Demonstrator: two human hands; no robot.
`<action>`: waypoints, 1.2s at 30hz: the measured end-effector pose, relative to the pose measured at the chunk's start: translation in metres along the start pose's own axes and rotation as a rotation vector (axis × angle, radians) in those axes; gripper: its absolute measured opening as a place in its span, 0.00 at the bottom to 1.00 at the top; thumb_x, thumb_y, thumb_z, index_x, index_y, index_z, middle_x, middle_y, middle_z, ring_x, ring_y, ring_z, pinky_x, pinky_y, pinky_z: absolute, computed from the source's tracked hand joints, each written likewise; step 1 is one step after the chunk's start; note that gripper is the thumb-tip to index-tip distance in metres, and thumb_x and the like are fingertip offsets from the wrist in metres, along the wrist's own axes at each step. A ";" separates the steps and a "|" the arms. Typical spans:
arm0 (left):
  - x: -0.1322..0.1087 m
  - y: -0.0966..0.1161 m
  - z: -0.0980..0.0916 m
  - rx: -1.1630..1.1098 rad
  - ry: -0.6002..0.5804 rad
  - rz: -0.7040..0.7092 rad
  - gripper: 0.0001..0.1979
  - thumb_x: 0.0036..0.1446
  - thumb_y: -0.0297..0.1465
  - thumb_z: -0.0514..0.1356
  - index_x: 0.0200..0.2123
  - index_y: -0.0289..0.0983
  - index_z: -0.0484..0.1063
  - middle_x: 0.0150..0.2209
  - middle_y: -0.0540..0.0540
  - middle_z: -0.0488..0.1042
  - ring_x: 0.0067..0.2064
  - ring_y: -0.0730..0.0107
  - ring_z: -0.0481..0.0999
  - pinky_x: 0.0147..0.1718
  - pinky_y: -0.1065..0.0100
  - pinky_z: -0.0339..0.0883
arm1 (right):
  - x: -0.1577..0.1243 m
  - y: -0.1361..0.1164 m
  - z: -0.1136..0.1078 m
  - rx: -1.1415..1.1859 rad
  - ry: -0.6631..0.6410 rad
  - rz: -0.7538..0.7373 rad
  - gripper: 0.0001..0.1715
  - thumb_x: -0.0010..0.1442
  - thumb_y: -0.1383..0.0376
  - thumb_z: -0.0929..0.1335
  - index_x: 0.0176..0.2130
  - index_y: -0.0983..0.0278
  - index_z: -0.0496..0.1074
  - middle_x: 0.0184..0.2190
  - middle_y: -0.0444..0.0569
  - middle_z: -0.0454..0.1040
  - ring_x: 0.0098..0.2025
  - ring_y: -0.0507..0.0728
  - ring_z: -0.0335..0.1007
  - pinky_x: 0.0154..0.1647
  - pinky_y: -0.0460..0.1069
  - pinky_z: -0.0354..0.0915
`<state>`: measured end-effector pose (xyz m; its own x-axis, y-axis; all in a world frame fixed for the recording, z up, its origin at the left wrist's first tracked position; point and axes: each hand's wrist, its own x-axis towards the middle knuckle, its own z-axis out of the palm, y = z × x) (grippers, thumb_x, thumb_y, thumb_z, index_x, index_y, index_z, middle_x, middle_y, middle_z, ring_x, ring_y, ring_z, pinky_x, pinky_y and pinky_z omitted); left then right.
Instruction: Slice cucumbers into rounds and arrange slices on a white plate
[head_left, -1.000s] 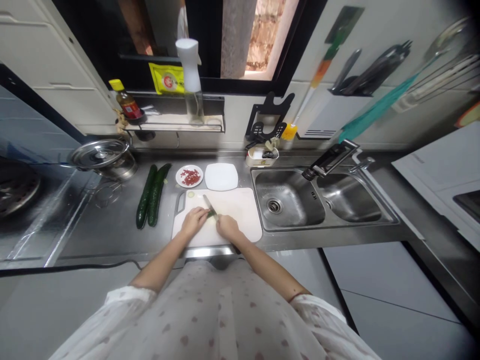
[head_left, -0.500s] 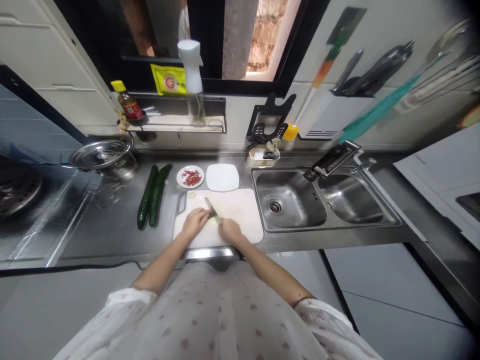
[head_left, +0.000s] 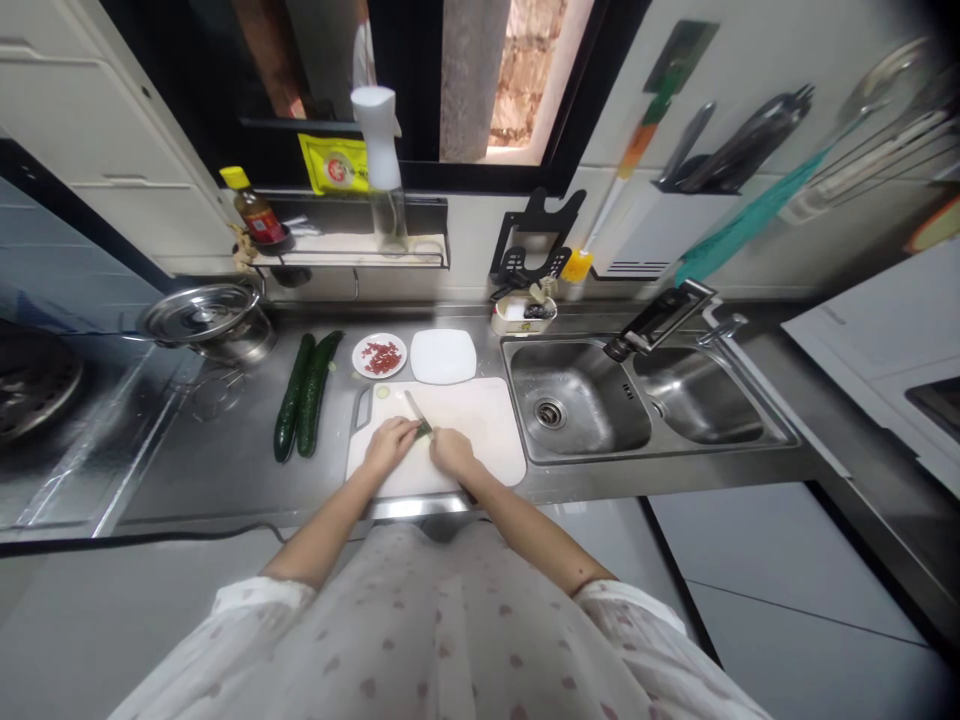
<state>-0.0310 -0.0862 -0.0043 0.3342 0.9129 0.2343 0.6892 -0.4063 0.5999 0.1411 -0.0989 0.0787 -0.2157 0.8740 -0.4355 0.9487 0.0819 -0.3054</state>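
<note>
On the white cutting board (head_left: 487, 440), my right hand (head_left: 453, 455) is closed round the handle of a knife (head_left: 413, 405), whose blade points up and to the left. My left hand (head_left: 388, 447) has its fingers bent over a small green piece of cucumber (head_left: 423, 429), right beside the blade. Most of that piece is hidden by the fingers and the knife. A pale round cucumber slice (head_left: 383, 393) lies near the board's upper left corner. Two whole dark green cucumbers (head_left: 306, 400) rest side by side on the counter to the left.
Behind the board stand a plate of chopped red bits (head_left: 379, 370) and a white square plate (head_left: 443, 370). A double steel sink (head_left: 577, 400) lies to the right. A lidded pot (head_left: 217, 320) sits at the left, and a shelf (head_left: 337, 249) with bottles hangs behind.
My right hand and the knife have shifted slightly left, closer to my left hand. The left hand stays in nearly the same place on the cucumber piece.
</note>
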 end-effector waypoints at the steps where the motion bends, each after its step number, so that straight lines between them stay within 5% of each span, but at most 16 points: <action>1: 0.000 0.000 0.000 0.000 -0.001 0.002 0.14 0.64 0.33 0.53 0.47 0.41 0.76 0.39 0.45 0.76 0.43 0.67 0.73 0.43 0.66 0.66 | -0.001 0.001 0.001 -0.004 0.000 -0.002 0.19 0.63 0.70 0.58 0.48 0.68 0.71 0.44 0.57 0.77 0.46 0.59 0.74 0.43 0.49 0.65; 23: -0.001 0.001 0.001 0.016 0.011 0.016 0.14 0.64 0.33 0.53 0.47 0.41 0.75 0.39 0.45 0.75 0.43 0.66 0.72 0.44 0.65 0.66 | 0.013 -0.003 0.007 0.009 0.008 0.010 0.20 0.62 0.71 0.58 0.48 0.69 0.73 0.44 0.59 0.77 0.48 0.58 0.73 0.45 0.48 0.65; 36: 0.000 0.000 -0.001 0.005 -0.005 0.006 0.14 0.64 0.33 0.53 0.48 0.41 0.75 0.39 0.45 0.76 0.43 0.66 0.73 0.44 0.65 0.66 | -0.002 0.008 0.018 -0.026 0.005 -0.002 0.19 0.62 0.71 0.58 0.47 0.68 0.72 0.43 0.58 0.77 0.46 0.59 0.74 0.43 0.49 0.66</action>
<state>-0.0316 -0.0861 -0.0037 0.3417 0.9102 0.2341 0.6906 -0.4121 0.5943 0.1452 -0.1085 0.0612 -0.2160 0.8763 -0.4306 0.9541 0.0957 -0.2839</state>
